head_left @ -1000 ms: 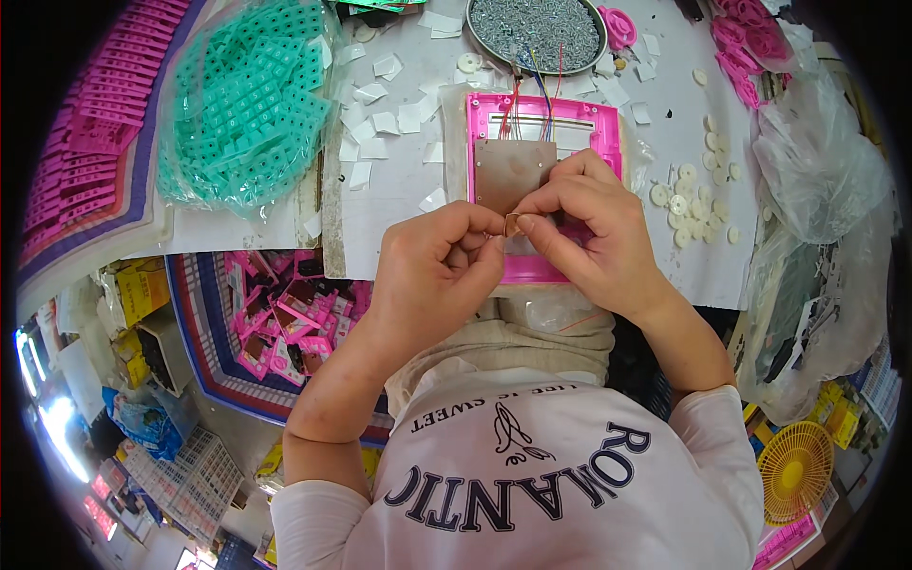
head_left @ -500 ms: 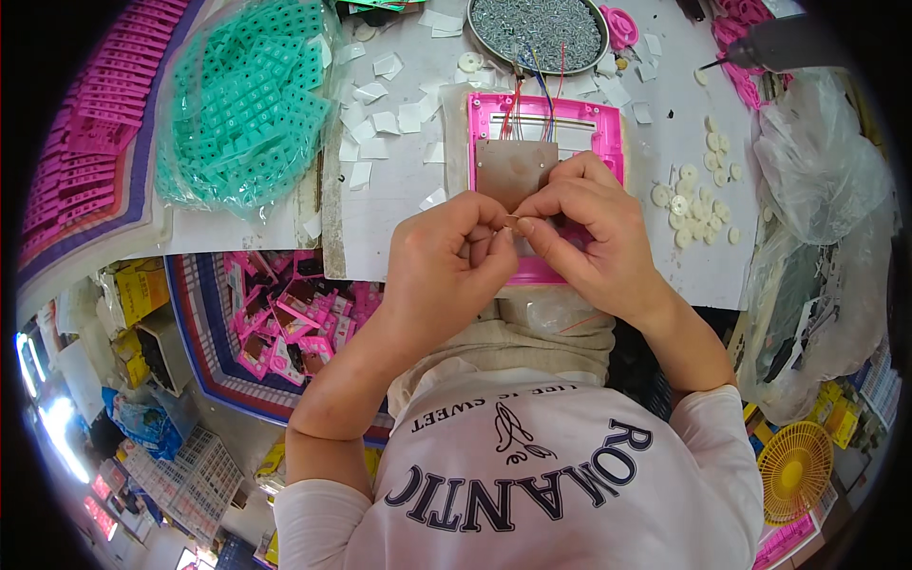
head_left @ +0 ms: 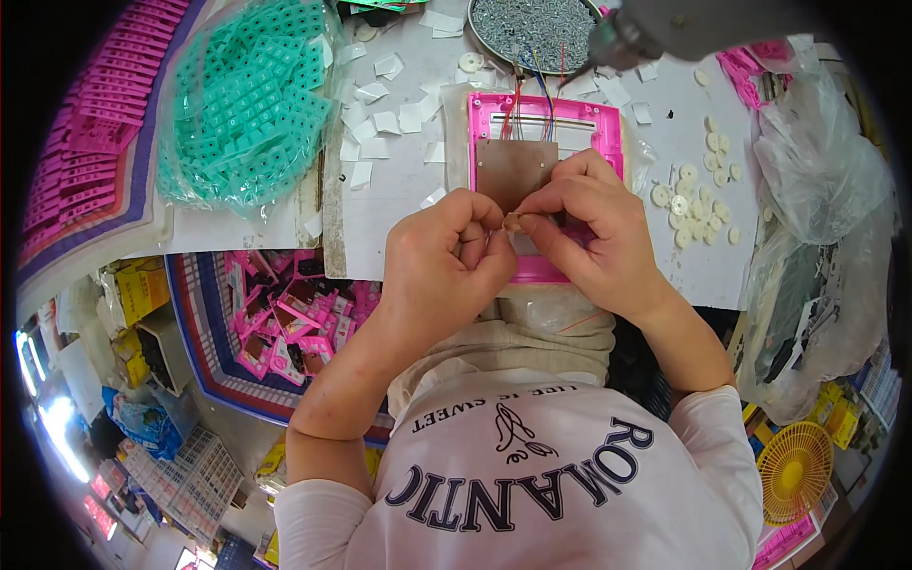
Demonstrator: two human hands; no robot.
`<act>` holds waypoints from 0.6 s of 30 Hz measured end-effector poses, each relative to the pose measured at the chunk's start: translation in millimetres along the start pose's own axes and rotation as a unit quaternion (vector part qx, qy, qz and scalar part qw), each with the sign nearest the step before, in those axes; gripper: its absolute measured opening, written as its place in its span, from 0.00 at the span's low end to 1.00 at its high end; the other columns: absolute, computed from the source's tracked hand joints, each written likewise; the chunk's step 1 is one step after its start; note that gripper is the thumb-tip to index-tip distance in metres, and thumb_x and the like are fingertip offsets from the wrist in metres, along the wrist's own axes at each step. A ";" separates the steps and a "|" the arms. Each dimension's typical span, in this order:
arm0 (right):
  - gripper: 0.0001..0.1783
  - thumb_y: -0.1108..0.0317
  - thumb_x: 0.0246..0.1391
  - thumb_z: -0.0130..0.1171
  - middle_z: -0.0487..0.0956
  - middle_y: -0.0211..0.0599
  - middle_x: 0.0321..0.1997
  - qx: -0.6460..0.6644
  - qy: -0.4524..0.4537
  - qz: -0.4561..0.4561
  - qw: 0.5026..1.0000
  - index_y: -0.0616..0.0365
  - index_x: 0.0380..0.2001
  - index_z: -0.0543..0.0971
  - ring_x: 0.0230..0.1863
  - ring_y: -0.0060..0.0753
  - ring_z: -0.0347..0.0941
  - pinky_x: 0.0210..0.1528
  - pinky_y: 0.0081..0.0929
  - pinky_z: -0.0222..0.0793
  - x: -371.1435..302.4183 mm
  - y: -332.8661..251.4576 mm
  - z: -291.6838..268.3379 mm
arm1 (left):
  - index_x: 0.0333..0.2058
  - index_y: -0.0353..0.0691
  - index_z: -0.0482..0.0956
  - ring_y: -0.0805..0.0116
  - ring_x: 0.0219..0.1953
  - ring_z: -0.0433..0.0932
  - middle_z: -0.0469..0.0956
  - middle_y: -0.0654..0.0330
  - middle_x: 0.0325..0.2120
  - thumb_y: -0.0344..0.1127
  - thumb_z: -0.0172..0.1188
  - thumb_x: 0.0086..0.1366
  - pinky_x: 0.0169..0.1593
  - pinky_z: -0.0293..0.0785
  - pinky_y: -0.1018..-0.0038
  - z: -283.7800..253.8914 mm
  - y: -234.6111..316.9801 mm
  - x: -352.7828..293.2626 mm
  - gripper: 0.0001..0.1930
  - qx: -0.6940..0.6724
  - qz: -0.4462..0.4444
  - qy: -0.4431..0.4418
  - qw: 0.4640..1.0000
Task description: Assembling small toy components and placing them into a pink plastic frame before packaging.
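Note:
Over the lower half of a pink plastic housing, my two hands meet fingertip to fingertip. My left hand is closed in a pinch, and the thumb and forefinger of my right hand are pressed together opposite it. Something tiny and thin sits between the fingertips, too small to name. Just beyond them a brown circuit board lies on the housing. Red, blue and dark wires run up from behind the board. My hands hide the housing's near part.
A dark hanging power tool reaches over the round tray's screws. White paper pieces and a bag of teal keypads lie left; white plastic wheels lie right. Below left, a cloth-lined bin holds pink parts.
The hanging tool has swung left from the upper right, toward the screw tray. My hands stay nearly in place, with small shifts of the pinching fingers.

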State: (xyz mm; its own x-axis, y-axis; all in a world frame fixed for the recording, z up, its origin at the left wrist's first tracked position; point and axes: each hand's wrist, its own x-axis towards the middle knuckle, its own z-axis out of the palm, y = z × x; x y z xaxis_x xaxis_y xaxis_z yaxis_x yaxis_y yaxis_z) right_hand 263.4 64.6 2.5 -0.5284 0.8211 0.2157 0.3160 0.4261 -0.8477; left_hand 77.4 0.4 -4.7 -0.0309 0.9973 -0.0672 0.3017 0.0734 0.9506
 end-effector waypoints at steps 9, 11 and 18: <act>0.16 0.75 0.43 0.70 0.82 0.32 0.35 -0.124 0.059 -0.102 0.985 0.55 0.40 0.83 0.39 0.39 0.72 0.41 0.35 0.69 -7.2 -9.3 0.4 | 0.37 0.33 0.79 0.89 0.22 0.62 0.70 0.74 0.19 0.22 0.61 0.64 0.26 0.60 0.84 0.9 1.4 -1.1 0.04 -0.208 -0.104 -0.027 0.972; 0.17 0.76 0.43 0.70 0.82 0.33 0.36 -0.084 0.040 -0.068 0.993 0.55 0.40 0.82 0.38 0.39 0.72 0.41 0.35 0.70 -11.4 -12.4 -0.6 | 0.39 0.33 0.80 0.89 0.23 0.62 0.71 0.75 0.21 0.22 0.60 0.65 0.26 0.59 0.85 2.7 2.7 -0.6 0.04 -0.230 -0.105 -0.032 0.967; 0.14 0.77 0.43 0.69 0.83 0.33 0.35 -0.029 0.063 -0.051 0.996 0.56 0.36 0.83 0.38 0.39 0.75 0.37 0.31 0.70 -17.6 -0.3 4.6 | 0.38 0.32 0.80 0.86 0.21 0.63 0.73 0.68 0.20 0.23 0.60 0.64 0.25 0.61 0.83 -4.5 2.6 -0.3 0.05 -0.088 -0.028 -0.065 0.994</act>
State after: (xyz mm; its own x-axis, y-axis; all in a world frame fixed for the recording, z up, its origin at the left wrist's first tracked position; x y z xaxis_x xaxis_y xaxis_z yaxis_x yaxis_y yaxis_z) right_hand 269.0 48.3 -3.2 -0.4590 0.8117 0.3612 0.3124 0.5281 -0.7896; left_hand 74.0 0.2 -0.8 0.0838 0.9851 -0.1502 0.1315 0.1385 0.9816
